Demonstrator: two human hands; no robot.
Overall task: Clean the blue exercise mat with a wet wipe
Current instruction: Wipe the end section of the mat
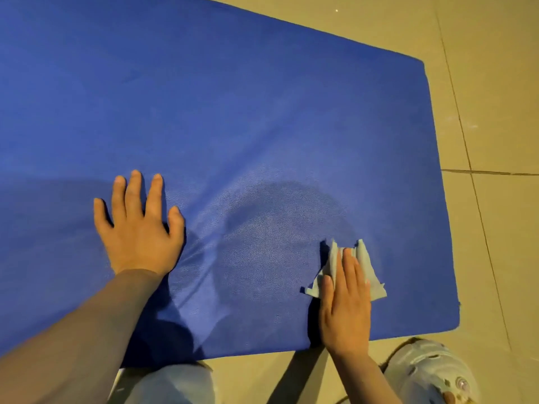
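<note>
Mat: lies flat on the tiled floor.
Left hand: fingers spread, palm pressing the mat to steady it.
Right hand: straight fingers press the wipe near the mat's right edge, apparently for a wiping stroke.

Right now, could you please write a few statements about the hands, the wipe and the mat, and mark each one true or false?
1. The right hand presses the wet wipe flat on the blue exercise mat. True.
2. The left hand holds a second wipe. False: it rests flat on the mat, fingers spread, holding nothing.
3. The wipe lies near the mat's right edge. True.
4. The mat lies on a wooden table. False: it lies on a tiled floor.
</note>
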